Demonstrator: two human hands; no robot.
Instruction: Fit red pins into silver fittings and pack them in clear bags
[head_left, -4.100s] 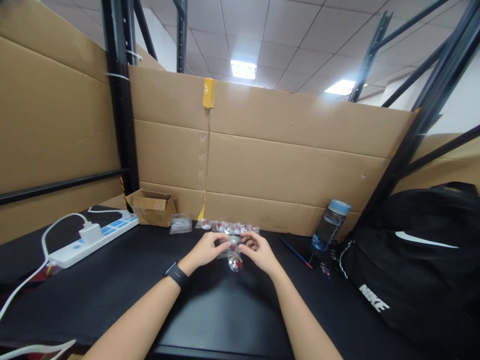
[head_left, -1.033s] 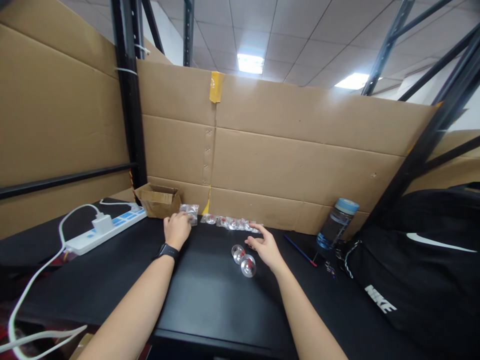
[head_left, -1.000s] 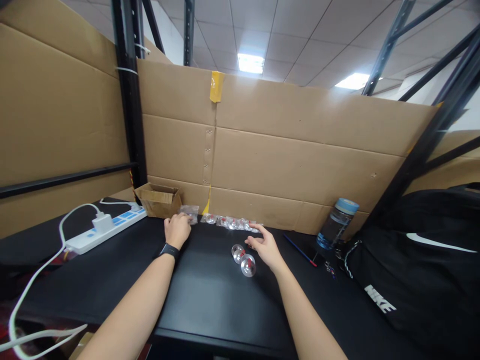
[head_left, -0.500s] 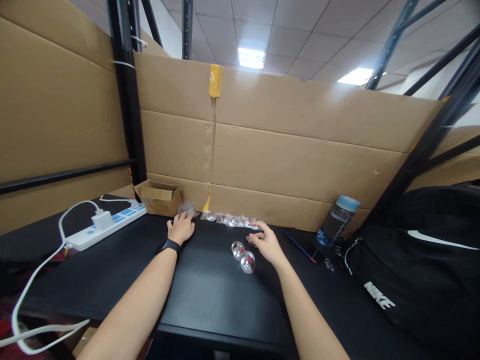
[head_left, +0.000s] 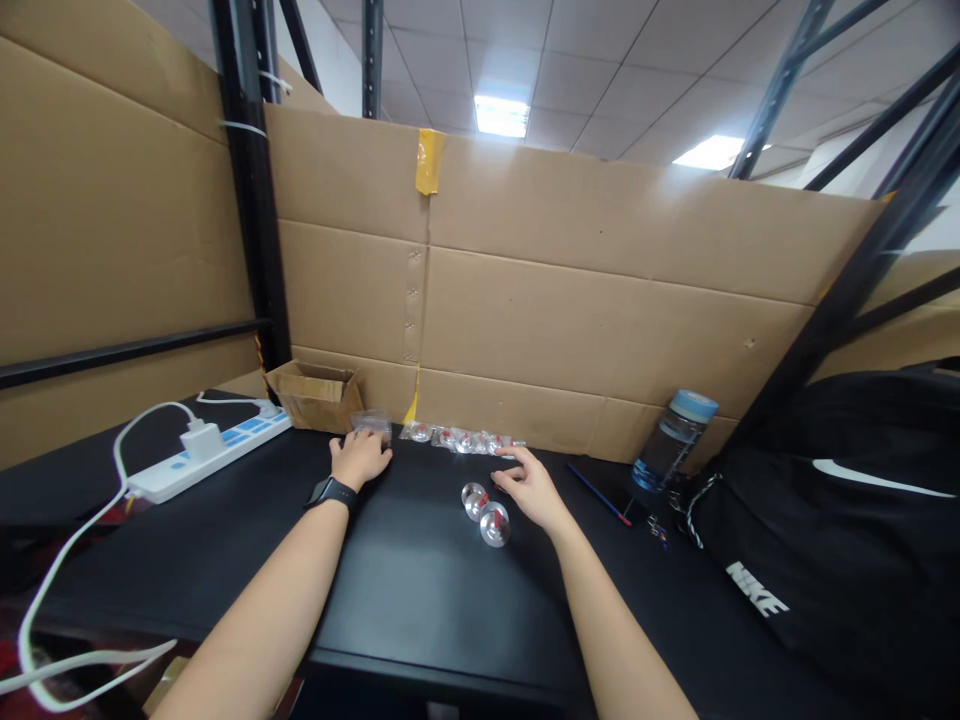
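My left hand [head_left: 361, 457], with a dark watch on the wrist, rests with fingers spread on clear plastic bags [head_left: 373, 424] near the small carton. On the right, my right hand [head_left: 525, 485] is curled over the black table; a small bit of red shows by its fingertips, but most of what lies there is hidden. Left of it are two round clear-and-silver pieces with red centres, one [head_left: 473, 500] behind the other [head_left: 495, 524]. A row of several bagged pieces [head_left: 465, 441] lies along the cardboard wall.
An open brown carton [head_left: 319, 397] stands at the back left beside a white power strip [head_left: 210, 458] with cables. Rightwards are a blue pen [head_left: 598, 493], a water bottle [head_left: 673, 440], keys [head_left: 658, 531] and a black backpack [head_left: 840, 520]. Cardboard [head_left: 555, 300] walls the back.
The round piece that showed under my right hand's fingers is now mostly hidden. My left hand has shifted slightly left, and more of the plastic bags shows behind it.
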